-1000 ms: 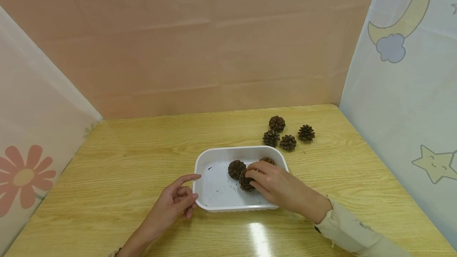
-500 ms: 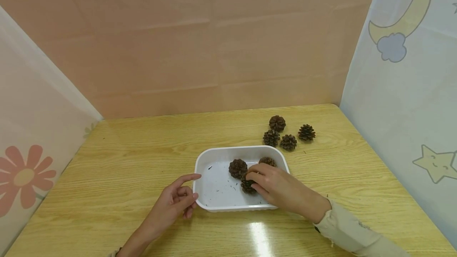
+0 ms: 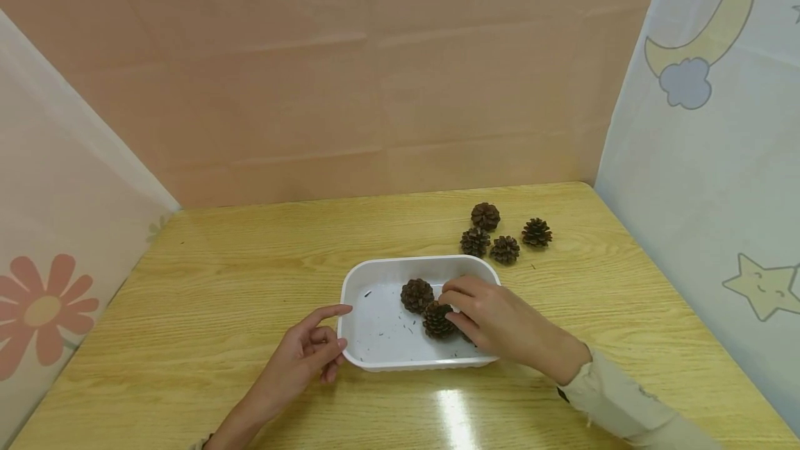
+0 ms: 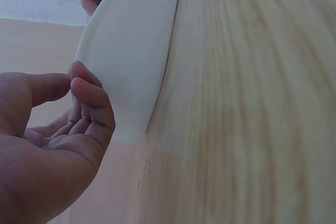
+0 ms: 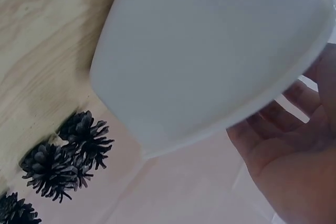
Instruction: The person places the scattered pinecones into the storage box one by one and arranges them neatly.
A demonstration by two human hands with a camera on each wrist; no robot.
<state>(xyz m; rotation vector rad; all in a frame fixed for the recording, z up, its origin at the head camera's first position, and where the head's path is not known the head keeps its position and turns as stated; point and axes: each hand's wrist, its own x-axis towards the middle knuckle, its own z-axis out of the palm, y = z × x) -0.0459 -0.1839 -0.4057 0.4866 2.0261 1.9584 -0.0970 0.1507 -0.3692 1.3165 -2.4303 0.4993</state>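
My left hand (image 3: pixel 312 346) steadies the left end of a white plastic tray (image 3: pixel 375 264), index fingertip and thumb on its rim and the other fingers curled outside. My right hand (image 3: pixel 490 314) reaches over the tray's right end with bent fingers. Its fingertips and thumb grip the right side of a brown pine cone (image 3: pixel 437 321). A second pine cone (image 3: pixel 416 296) lies just behind that one. Part of another dark cone shows beneath the right palm. In the right wrist view the tray wall (image 5: pixel 210 51) hides those fingertips.
Several pine cones (image 3: pixel 505 250) lie on the wooden table (image 3: pixel 250 248) behind the tray's right corner. Small dark flakes dot the tray floor. A peach cloth (image 3: pixel 375 89) hangs at the back, with printed cloths on both sides.
My right hand has shifted slightly right, and the front cone with it, now showing more. The cone at the tray's back right has become hidden behind the hand. My left hand stays put.
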